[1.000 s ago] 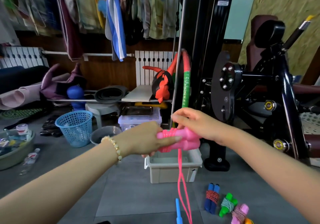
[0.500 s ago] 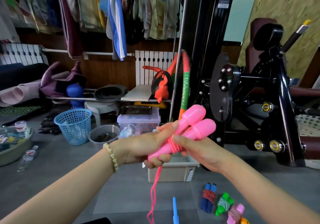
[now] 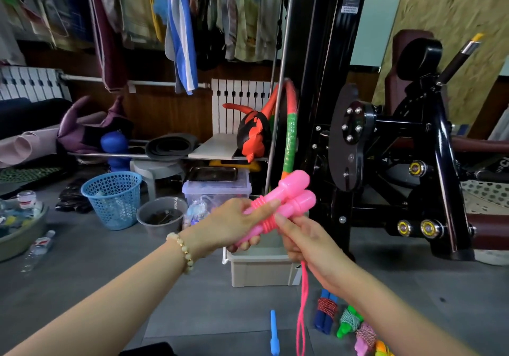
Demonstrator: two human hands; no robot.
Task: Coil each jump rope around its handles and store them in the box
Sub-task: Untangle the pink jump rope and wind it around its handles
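Fingers [image 3: 263, 210] of your left hand [image 3: 234, 227] are curled round the two pink plastic jump-rope handles [image 3: 296, 192]: index along the top, lower fingers under the thin ends. The handles sit side by side, bulb ends pointing up and to the right, away from you. Pink cord [image 3: 266, 219] wraps their necks in tight coils, right between your two hands. Your right hand [image 3: 311, 248] grips the pink cord just below the coils, thumb tip touching the wraps. The loose tail [image 3: 303, 303] comes out under that hand and hangs towards the grey floor [image 3: 110, 287].

You hold the bundle in the air above the open beige plastic box [image 3: 259, 271], not inside it.

On the floor right of the box lie three coiled ropes: blue-handled rope [image 3: 325, 314], green-handled rope [image 3: 347, 325], pink-handled rope [image 3: 364, 337]. A lone blue handle [image 3: 273, 331] lies near the hanging tail.
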